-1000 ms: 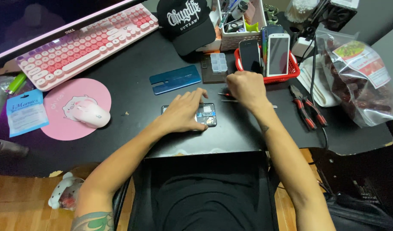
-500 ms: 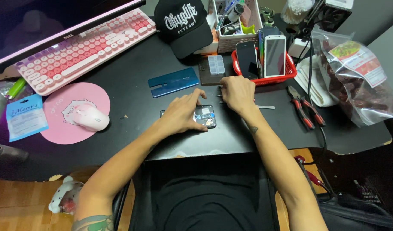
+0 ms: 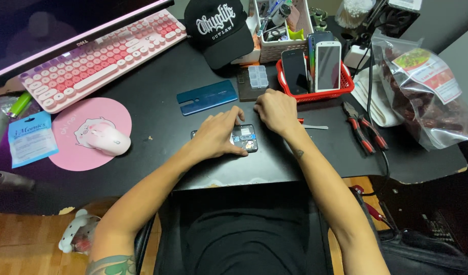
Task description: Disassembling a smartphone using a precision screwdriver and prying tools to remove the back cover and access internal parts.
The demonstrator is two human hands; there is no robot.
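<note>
While the left hand (image 3: 218, 135) lies flat over an opened phone (image 3: 242, 138) on the black tabletop (image 3: 157, 109), the right hand (image 3: 275, 108) rests just beyond the phone's upper right corner. Left fingers (image 3: 234, 116) are spread narrow and pressed down, pinning the phone rather than gripping it. Right fingers are curled close together; whether they pinch a small part or tool cannot be told from this view.

The phone sits near the front edge of the tabletop, back removed, its inner parts showing at the right end. Its blue back cover (image 3: 206, 97) lies apart, up and to the left. A thin metal pry tool (image 3: 314, 127) lies just right of the right hand, with red-handled pliers (image 3: 364, 133) further right. A clear parts box (image 3: 258, 76) sits above the right hand, beside a red basket (image 3: 341, 87) holding upright phones. A pink mouse (image 3: 106, 140) on its pink pad, a pink keyboard (image 3: 99, 56) and a black cap (image 3: 221, 28) fill the left and rear.

Risks, as judged: the left palm covers exposed inner parts, so pressure or a slide could strain a fragile connector. Any tiny screw freed here could roll off the near edge, since the phone sits close to it. The black surface would hide dark parts.
</note>
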